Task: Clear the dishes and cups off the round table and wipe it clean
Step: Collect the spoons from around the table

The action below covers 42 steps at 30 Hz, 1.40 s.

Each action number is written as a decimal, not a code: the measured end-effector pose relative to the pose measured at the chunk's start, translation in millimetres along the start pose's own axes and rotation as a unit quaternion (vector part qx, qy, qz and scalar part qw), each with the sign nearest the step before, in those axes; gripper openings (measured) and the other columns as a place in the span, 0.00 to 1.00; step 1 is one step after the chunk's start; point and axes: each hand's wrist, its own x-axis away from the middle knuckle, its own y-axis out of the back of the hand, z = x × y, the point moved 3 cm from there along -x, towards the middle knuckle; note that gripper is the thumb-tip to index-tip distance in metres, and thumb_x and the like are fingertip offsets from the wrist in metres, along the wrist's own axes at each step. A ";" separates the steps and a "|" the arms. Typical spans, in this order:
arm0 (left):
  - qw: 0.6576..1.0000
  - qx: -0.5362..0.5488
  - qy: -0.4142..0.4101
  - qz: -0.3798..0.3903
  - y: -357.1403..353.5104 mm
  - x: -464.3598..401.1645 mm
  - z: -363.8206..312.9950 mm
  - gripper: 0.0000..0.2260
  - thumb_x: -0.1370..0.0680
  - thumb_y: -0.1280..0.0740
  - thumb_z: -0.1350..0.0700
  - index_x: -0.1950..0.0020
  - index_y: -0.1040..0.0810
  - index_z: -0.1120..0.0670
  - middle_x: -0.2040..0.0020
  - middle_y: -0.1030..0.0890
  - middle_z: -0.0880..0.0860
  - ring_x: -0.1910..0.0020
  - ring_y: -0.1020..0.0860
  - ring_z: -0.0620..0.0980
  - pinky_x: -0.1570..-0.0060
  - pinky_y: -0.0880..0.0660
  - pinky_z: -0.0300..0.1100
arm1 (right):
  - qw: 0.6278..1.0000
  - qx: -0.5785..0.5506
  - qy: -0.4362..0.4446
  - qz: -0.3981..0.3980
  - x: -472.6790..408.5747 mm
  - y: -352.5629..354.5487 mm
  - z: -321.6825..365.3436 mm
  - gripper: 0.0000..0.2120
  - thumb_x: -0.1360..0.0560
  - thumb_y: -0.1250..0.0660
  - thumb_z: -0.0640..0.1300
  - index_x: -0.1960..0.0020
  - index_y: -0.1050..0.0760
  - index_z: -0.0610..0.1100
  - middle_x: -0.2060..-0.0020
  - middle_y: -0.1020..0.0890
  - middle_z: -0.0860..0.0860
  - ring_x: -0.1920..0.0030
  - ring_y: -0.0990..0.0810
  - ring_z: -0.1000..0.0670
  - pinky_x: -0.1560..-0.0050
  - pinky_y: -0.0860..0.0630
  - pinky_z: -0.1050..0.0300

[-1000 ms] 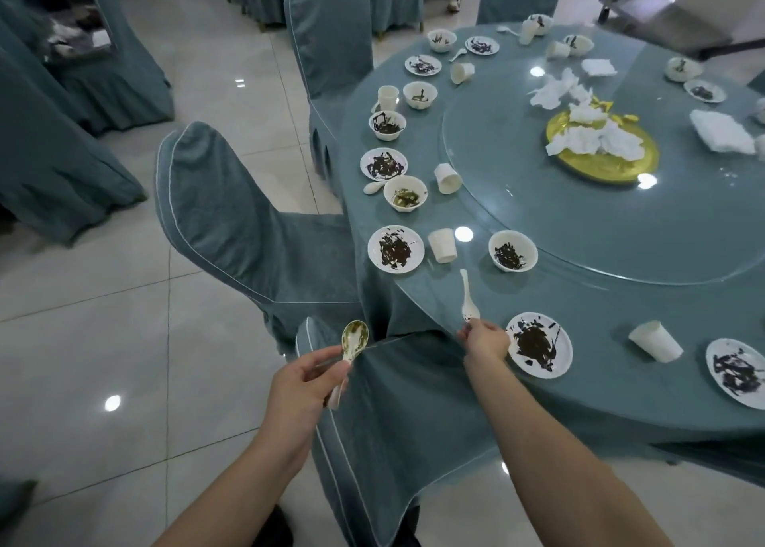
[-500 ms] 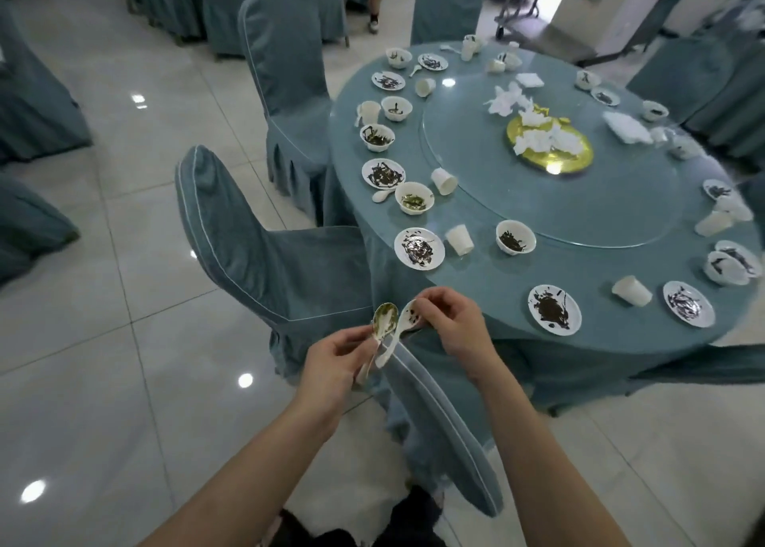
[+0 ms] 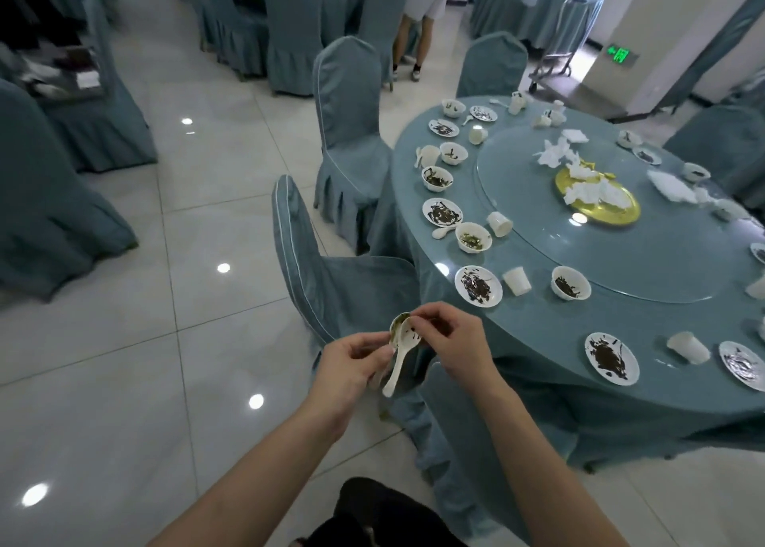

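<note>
Hands [image 3: 410, 352] hold spoons [image 3: 398, 352], seemingly nested, over chair [image 3: 331, 281].

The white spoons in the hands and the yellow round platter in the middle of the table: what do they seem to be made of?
White soup spoons: probably glazed ceramic or melamine; smooth, thick, opaque white.
Yellow round platter: glossy gold finish with a bright reflection; metal or coated plastic, I cannot tell which.

Banquet hall: covered chairs [image 3: 347, 103], round table [image 3: 662, 256]

plate [image 3: 760, 252] cut off by right edge
</note>
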 end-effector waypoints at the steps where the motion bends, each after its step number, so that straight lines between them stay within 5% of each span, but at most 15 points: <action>1: 1.000 0.002 0.001 0.000 6.1 -4.0 -1.1 0.09 0.21 0.28 0.62 0.43 0.14 0.54 0.51 0.12 0.51 0.50 0.15 0.48 0.55 0.22 0.35 | 1.000 0.004 0.006 -0.003 -6.0 -6.4 1.8 0.03 0.24 0.26 0.38 0.50 0.16 0.45 0.58 0.14 0.55 0.56 0.15 0.55 0.53 0.20 0.64; 8: 0.999 -0.037 0.009 -0.006 43.5 -49.0 -17.3 0.08 0.21 0.28 0.58 0.43 0.14 0.52 0.50 0.12 0.51 0.49 0.15 0.49 0.49 0.20 0.42 | 0.998 0.043 0.052 -0.017 -63.0 -47.8 -6.0 0.03 0.24 0.25 0.40 0.51 0.16 0.44 0.58 0.14 0.56 0.56 0.15 0.53 0.53 0.18 0.56; 12: 0.995 -0.097 0.010 -0.030 61.0 -95.3 -37.2 0.10 0.23 0.25 0.56 0.42 0.15 0.49 0.50 0.13 0.48 0.49 0.15 0.48 0.57 0.23 0.37 | 0.997 0.034 0.060 -0.017 -114.9 -68.4 -15.1 0.03 0.24 0.25 0.41 0.50 0.15 0.45 0.58 0.15 0.57 0.55 0.16 0.54 0.53 0.17 0.55; 16: 0.990 -0.133 0.015 -0.047 68.5 -155.3 -66.8 0.10 0.23 0.26 0.60 0.43 0.14 0.52 0.51 0.12 0.47 0.50 0.15 0.46 0.54 0.21 0.38 | 0.999 0.012 0.051 -0.017 -179.9 -79.1 -26.6 0.04 0.24 0.25 0.41 0.50 0.16 0.47 0.58 0.15 0.58 0.55 0.16 0.54 0.54 0.18 0.58; 21: 0.984 -0.164 0.025 -0.065 64.6 -230.8 -98.1 0.09 0.23 0.26 0.60 0.44 0.14 0.51 0.51 0.13 0.45 0.51 0.16 0.41 0.51 0.20 0.36 | 0.992 -0.085 -0.067 -0.059 -252.7 -70.9 -69.9 0.03 0.20 0.31 0.46 0.49 0.18 0.51 0.58 0.15 0.54 0.57 0.15 0.52 0.54 0.17 0.57; 25: 0.988 -0.142 0.026 -0.063 57.7 -285.1 -112.2 0.10 0.24 0.25 0.61 0.43 0.14 0.52 0.49 0.12 0.48 0.46 0.16 0.49 0.43 0.19 0.46 | 0.976 0.025 -0.191 -0.103 -303.3 -51.3 -160.7 0.09 0.19 0.34 0.47 0.40 0.20 0.48 0.50 0.16 0.53 0.49 0.18 0.53 0.44 0.20 0.52; 29: 0.990 -0.131 0.028 -0.053 53.9 -315.5 -120.6 0.09 0.24 0.25 0.61 0.45 0.14 0.52 0.50 0.12 0.48 0.48 0.15 0.49 0.51 0.21 0.41 | 0.946 0.130 -0.276 -0.109 -337.6 -35.8 -227.1 0.14 0.19 0.37 0.41 0.37 0.21 0.38 0.42 0.18 0.41 0.42 0.21 0.42 0.40 0.26 0.50; 33: 0.989 -0.130 0.039 -0.050 58.0 -331.7 -125.5 0.09 0.23 0.26 0.61 0.44 0.14 0.52 0.50 0.12 0.48 0.50 0.15 0.47 0.52 0.20 0.40 | 0.931 0.236 -0.272 -0.064 -373.9 -31.5 -262.3 0.18 0.20 0.41 0.39 0.32 0.28 0.35 0.31 0.27 0.38 0.33 0.28 0.38 0.32 0.33 0.48; 38: 0.988 -0.132 0.062 -0.056 67.8 -350.5 -126.1 0.09 0.22 0.27 0.62 0.44 0.14 0.53 0.51 0.12 0.51 0.51 0.16 0.49 0.48 0.21 0.45 | 0.897 0.330 -0.293 0.039 -395.9 -32.2 -286.2 0.31 0.19 0.42 0.43 0.19 0.46 0.39 0.18 0.51 0.45 0.19 0.49 0.40 0.23 0.40 0.43; 42: 0.987 -0.134 0.068 -0.049 75.9 -361.1 -129.0 0.09 0.23 0.27 0.62 0.45 0.14 0.52 0.51 0.12 0.51 0.50 0.16 0.50 0.50 0.23 0.45 | 0.886 0.370 -0.274 0.051 -390.3 -41.9 -300.1 0.33 0.20 0.39 0.43 0.19 0.48 0.37 0.18 0.48 0.42 0.19 0.49 0.38 0.21 0.43 0.44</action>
